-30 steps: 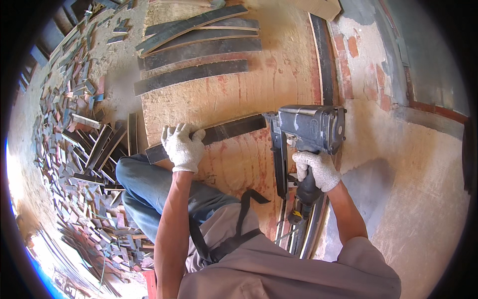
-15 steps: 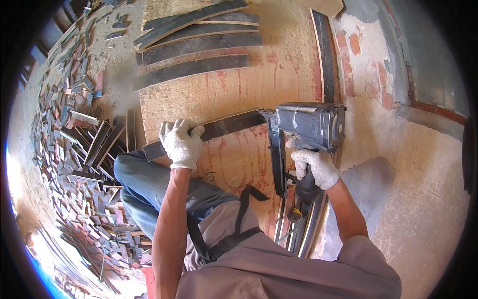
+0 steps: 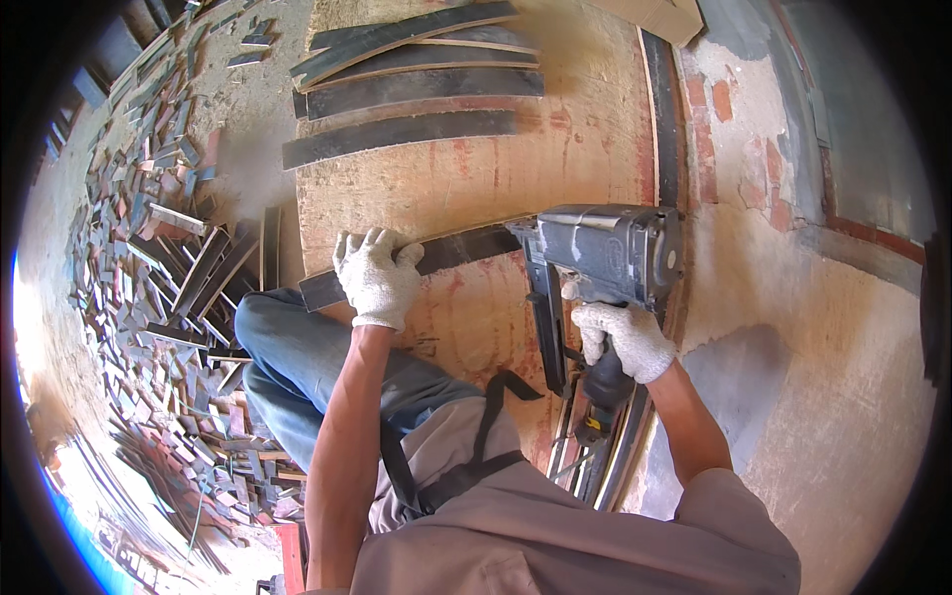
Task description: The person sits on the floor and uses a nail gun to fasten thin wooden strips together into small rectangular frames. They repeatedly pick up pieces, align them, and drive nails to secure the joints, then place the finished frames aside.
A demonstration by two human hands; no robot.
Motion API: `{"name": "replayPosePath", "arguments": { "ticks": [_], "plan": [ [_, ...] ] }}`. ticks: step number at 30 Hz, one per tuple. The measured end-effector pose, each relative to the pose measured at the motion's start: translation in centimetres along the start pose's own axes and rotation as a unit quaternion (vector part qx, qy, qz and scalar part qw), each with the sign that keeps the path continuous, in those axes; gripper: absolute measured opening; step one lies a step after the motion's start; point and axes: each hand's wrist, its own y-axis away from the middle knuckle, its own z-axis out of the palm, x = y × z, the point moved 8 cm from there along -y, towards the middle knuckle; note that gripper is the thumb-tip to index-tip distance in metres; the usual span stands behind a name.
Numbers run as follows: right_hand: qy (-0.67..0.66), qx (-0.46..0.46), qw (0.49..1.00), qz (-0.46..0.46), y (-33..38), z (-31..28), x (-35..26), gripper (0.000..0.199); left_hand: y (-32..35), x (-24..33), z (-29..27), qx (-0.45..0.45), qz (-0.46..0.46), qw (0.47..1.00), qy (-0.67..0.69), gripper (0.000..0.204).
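Observation:
A dark wooden strip (image 3: 461, 251) lies across the near part of a large pale wooden board (image 3: 397, 203). My left hand (image 3: 378, 278), in a white knit glove, holds the strip near its left end, fingers curled over its far edge. My gloved right hand (image 3: 625, 339) grips the handle of a black nail gun (image 3: 605, 248). The gun's nose meets the strip toward its right part, and its body hides what lies beneath. A slim magazine (image 3: 547, 327) runs from the nose back toward me.
Several dark strips (image 3: 426, 89) lie on the board's far part. Offcuts (image 3: 159, 297) are heaped on the floor at left. A long dark strip (image 3: 661, 119) edges the board at right, beside a worn wall (image 3: 843, 327). A cardboard box (image 3: 654, 15) sits at the far right.
The view has shifted slightly, moving the board and strips rightward in the picture. The nail gun's nose has moved a little left along the strip. My left hand keeps its hold.

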Motion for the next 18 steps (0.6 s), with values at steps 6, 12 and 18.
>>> {"name": "replayPosePath", "arguments": {
  "ticks": [6,12,18],
  "plan": [
    [0.027,-0.019,0.999,-0.015,0.1,1.9,-0.5,0.033,-0.2,0.0,-0.1,0.002,0.006,1.000,0.008,0.008],
    [0.046,-0.043,0.998,0.003,-1.1,4.1,0.4,0.028,-0.1,-0.2,0.2,-0.024,-0.025,0.999,0.025,0.009],
    [0.038,-0.040,0.998,-0.020,0.1,4.4,-0.7,0.031,0.0,-0.1,-0.2,-0.008,-0.007,1.000,0.019,0.008]
  ]
}}
